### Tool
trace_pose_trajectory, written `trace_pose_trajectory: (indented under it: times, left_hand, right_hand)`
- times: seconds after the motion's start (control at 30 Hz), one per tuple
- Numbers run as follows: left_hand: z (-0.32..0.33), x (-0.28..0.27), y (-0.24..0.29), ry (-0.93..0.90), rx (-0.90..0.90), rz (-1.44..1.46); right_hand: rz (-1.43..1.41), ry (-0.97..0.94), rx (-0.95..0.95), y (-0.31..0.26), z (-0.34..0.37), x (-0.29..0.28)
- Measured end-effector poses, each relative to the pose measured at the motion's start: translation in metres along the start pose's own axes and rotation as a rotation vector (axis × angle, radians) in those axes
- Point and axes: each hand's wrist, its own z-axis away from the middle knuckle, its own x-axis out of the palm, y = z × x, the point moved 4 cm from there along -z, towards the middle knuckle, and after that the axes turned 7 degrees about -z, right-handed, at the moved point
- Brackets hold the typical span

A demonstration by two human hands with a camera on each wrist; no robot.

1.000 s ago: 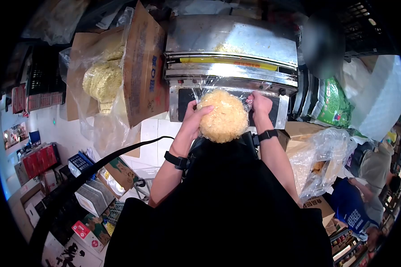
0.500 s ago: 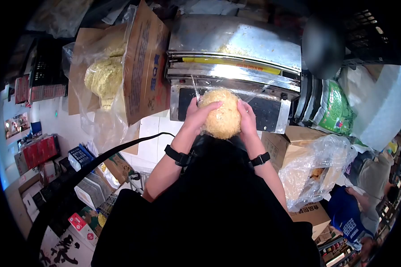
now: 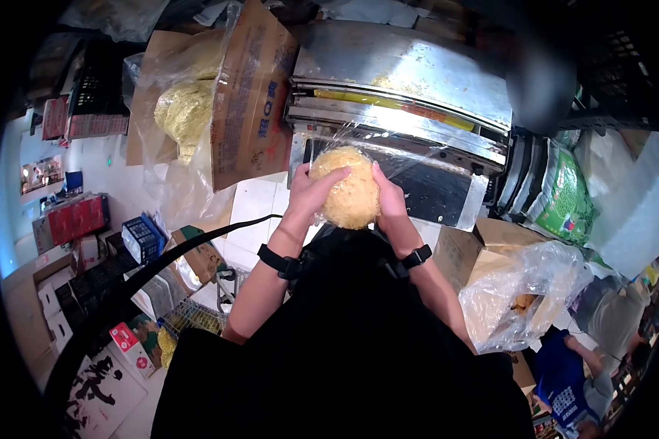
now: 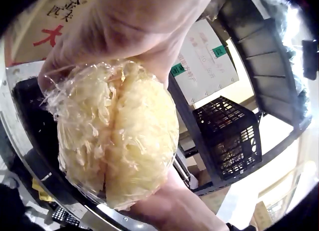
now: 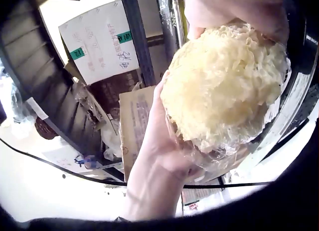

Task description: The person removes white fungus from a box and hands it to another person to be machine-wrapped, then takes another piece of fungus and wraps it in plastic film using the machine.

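The bundle [image 3: 346, 194] was up in your hands, straight ahead of your body and between your palms, so neither hand was clearly nearer to it. From the head view it looked close to round, a little longer from the machine toward you than from side to side. The left wrist view showed a crease running along it between two lobes.

Your left hand [image 3: 313, 189] gripped its left side, thumb laid across the top. Your right hand [image 3: 390, 197] held its right side; you could not see all the fingers under it.

Clear film covered the bundle, and streaks of film [image 3: 353, 133] ran beyond it toward the bar of the machine [image 3: 410, 58]. The bundle overlapped the near edge of the black plate [image 3: 432, 194], toward the left corner; its height over it could not be told. The plate's right end lay bare beyond your right hand.

Past the machine's left edge stood an open box [image 3: 250, 110] with pale noodles [image 3: 183, 113]; past its right edge lay a green sack [image 3: 561, 194].
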Motion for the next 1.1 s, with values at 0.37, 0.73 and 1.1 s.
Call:
trace_pose_trajectory:
  times: [0.37, 0.73, 1.1]
  left_hand:
    - [0.006, -0.023, -0.009, 0.006, -0.055, 0.121]
    - [-0.014, 0.036, -0.048, -0.643, -0.288, 0.783]
    - [-0.02, 0.069, -0.043, -0.767, -0.378, 0.869]
  right_hand:
    - [0.044, 0.012, 0.129, 0.028, -0.004, 0.008]
    - [0.349, -0.081, -0.006, -0.051, 0.051, -0.002]
    - [0.544, -0.046, -0.132, -0.078, 0.065, 0.026]
